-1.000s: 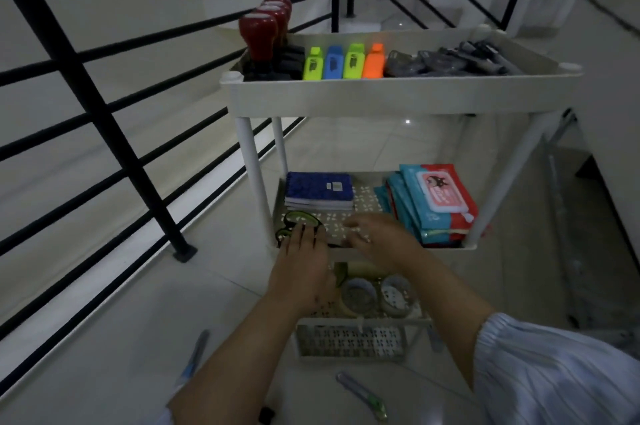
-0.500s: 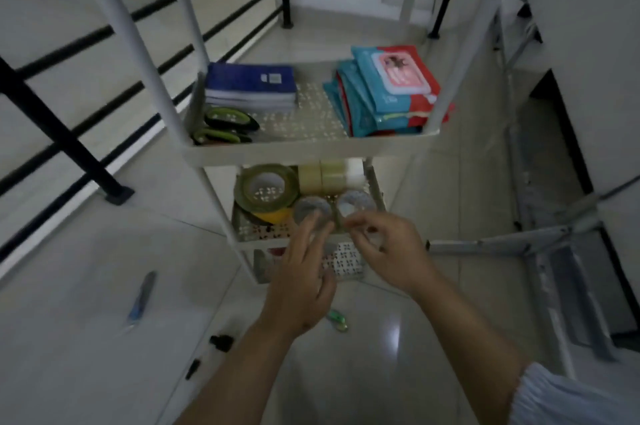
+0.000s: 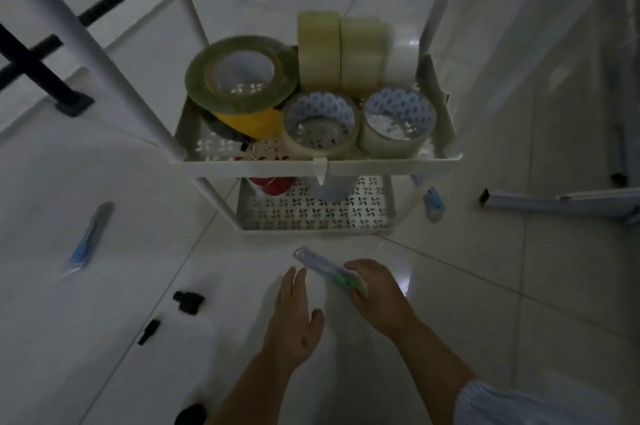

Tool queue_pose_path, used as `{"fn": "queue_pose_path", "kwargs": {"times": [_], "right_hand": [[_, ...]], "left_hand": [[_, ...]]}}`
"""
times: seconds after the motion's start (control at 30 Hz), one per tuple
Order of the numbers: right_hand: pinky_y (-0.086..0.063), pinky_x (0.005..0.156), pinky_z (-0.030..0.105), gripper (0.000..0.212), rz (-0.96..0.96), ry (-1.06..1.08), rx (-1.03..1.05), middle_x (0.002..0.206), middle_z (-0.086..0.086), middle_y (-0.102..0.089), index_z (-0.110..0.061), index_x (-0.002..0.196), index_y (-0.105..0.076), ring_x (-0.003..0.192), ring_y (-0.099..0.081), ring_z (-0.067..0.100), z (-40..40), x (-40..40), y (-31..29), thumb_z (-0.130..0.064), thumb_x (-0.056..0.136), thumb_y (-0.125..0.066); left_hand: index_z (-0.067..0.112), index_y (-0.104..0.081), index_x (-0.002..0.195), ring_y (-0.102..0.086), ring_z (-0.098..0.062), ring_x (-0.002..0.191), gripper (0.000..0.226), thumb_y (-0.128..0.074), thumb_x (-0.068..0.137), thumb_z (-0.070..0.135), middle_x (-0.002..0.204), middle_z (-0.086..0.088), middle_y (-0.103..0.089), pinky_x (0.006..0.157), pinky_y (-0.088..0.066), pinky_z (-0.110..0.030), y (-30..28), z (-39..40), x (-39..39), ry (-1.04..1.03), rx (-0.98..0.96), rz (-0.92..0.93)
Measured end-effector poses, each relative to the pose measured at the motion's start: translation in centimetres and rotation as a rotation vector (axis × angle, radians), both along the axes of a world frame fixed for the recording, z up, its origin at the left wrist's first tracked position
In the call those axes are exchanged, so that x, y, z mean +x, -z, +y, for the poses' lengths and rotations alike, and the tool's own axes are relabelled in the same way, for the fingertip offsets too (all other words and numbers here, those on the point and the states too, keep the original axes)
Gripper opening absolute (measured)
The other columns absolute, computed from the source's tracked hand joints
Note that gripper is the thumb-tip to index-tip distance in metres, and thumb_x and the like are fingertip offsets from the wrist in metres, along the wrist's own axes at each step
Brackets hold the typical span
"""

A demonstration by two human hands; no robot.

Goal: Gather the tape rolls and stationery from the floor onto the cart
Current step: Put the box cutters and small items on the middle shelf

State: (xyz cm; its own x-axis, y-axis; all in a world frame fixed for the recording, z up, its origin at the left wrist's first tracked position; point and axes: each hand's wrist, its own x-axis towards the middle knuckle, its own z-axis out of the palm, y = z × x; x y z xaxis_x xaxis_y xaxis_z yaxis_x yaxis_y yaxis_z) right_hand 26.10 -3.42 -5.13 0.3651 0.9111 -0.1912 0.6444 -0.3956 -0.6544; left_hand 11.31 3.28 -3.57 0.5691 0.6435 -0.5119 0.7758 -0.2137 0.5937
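While the right hand (image 3: 375, 289) pinches the green, clear-bodied utility knife (image 3: 329, 270) low over the white tiled floor (image 3: 485, 303) before the white perforated cart (image 3: 311, 161), left hand (image 3: 294, 313) spread flat alongside, a loose grip could drop it.

White tiled floor (image 3: 450, 303) w/ glare spot at ctr-right. Black railing (image 3: 41, 54) upper left, its foot resting on the tiles. Grey metal frame (image 3: 568, 203) lying at right edge, black end cap twd ctr
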Motion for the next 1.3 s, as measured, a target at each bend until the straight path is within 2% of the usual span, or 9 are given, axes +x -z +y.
{"fn": "queue_pose_path", "kwargs": {"times": [0.13,0.27,0.47,0.67,0.77,0.83,0.93,1.2,1.3], "right_hand": [[-0.045,0.061,0.032,0.02,0.021,0.004,-0.066,0.077,0.015,-0.068,-0.002,0.081,-0.063,0.07,-0.062,0.029,0.3,0.2,3.9,0.008,0.065,-0.056],[-0.051,0.084,0.041,0.033,0.0,0.06,-0.206,0.106,0.016,-0.062,-0.01,0.115,-0.057,0.098,-0.057,0.032,0.4,-0.3,5.1,-0.005,0.082,-0.055],[-0.037,0.084,0.02,0.038,0.12,-0.028,-0.21,0.109,0.015,-0.05,-0.004,0.116,-0.054,0.104,-0.046,0.026,0.2,-1.1,3.2,0.005,0.079,-0.05],[-0.037,0.074,0.004,0.044,0.235,0.037,-0.04,0.101,0.007,-0.045,-0.01,0.123,-0.051,0.089,-0.046,0.013,0.0,-1.8,-1.5,0.003,0.082,-0.057],[-0.049,0.079,0.02,0.048,0.26,0.051,0.05,0.105,0.012,-0.053,-0.016,0.124,-0.051,0.089,-0.054,0.016,0.0,-2.3,-4.5,0.002,0.08,-0.06],[-0.052,0.081,0.027,0.05,0.256,0.056,0.112,0.103,0.008,-0.053,-0.019,0.124,-0.051,0.09,-0.056,0.016,0.0,-2.9,-6.8,0.002,0.08,-0.061],[-0.049,0.082,0.015,0.05,0.247,0.066,0.204,0.1,-0.003,-0.049,-0.02,0.126,-0.05,0.092,-0.054,0.01,0.3,-3.8,-10.9,0.0,0.081,-0.062],[-0.048,0.076,0.01,0.056,0.22,0.071,0.522,0.1,-0.021,-0.051,-0.033,0.126,-0.039,0.093,-0.055,-0.007,1.2,-5.7,-23.5,-0.006,0.084,-0.063],[-0.05,0.072,0.013,0.054,0.274,0.103,0.671,0.102,-0.019,-0.055,-0.041,0.109,-0.04,0.093,-0.059,-0.001,1.2,-6.9,-27.7,-0.001,0.082,-0.064]], "left_hand": [[0.008,-0.004,0.145,-0.016,-0.022,0.14,0.069,-0.048,0.091,0.012,0.154,-0.008,-0.011,0.115,-0.021,-0.034,2.2,-0.1,2.4,-0.105,-0.187,-0.132],[0.014,-0.022,0.142,-0.045,-0.02,0.114,0.062,-0.051,0.089,0.0,0.136,-0.005,-0.039,0.087,-0.043,-0.027,2.5,0.0,4.4,-0.588,-0.537,-0.267],[0.019,-0.04,0.128,-0.052,-0.017,0.098,0.048,-0.054,0.086,-0.001,0.113,0.0,-0.047,0.084,-0.041,-0.031,1.5,0.0,5.4,-0.86,-0.72,-0.416],[0.018,-0.039,0.134,-0.051,-0.017,0.103,0.051,-0.052,0.088,-0.001,0.128,-0.005,-0.046,0.085,-0.04,-0.031,-1.3,-0.2,4.6,-0.832,-0.602,-0.48],[0.023,-0.044,0.126,-0.055,-0.014,0.102,0.046,-0.055,0.087,0.002,0.126,-0.002,-0.048,0.083,-0.044,-0.031,-3.8,-0.2,3.6,-0.795,-0.534,-0.573],[0.024,-0.04,0.131,-0.054,-0.015,0.109,0.052,-0.055,0.087,0.001,0.128,0.001,-0.046,0.076,-0.049,-0.022,-6.2,-0.3,3.0,-0.736,-0.455,-0.623],[0.023,-0.033,0.137,-0.048,-0.011,0.112,0.06,-0.05,0.087,-0.005,0.132,0.003,-0.037,0.066,-0.051,-0.009,-10.1,-0.5,2.0,-0.612,-0.297,-0.683],[0.036,-0.046,0.123,-0.054,0.003,0.11,0.054,-0.053,0.075,0.012,0.137,-0.002,-0.04,0.091,-0.052,-0.029,-22.8,0.3,-0.5,-0.346,-0.053,-1.01],[0.03,-0.048,0.123,-0.05,0.008,0.113,0.05,-0.054,0.084,-0.001,0.138,0.001,-0.041,0.085,-0.05,-0.014,-26.7,1.0,-1.2,-0.266,0.08,-1.052]]}}
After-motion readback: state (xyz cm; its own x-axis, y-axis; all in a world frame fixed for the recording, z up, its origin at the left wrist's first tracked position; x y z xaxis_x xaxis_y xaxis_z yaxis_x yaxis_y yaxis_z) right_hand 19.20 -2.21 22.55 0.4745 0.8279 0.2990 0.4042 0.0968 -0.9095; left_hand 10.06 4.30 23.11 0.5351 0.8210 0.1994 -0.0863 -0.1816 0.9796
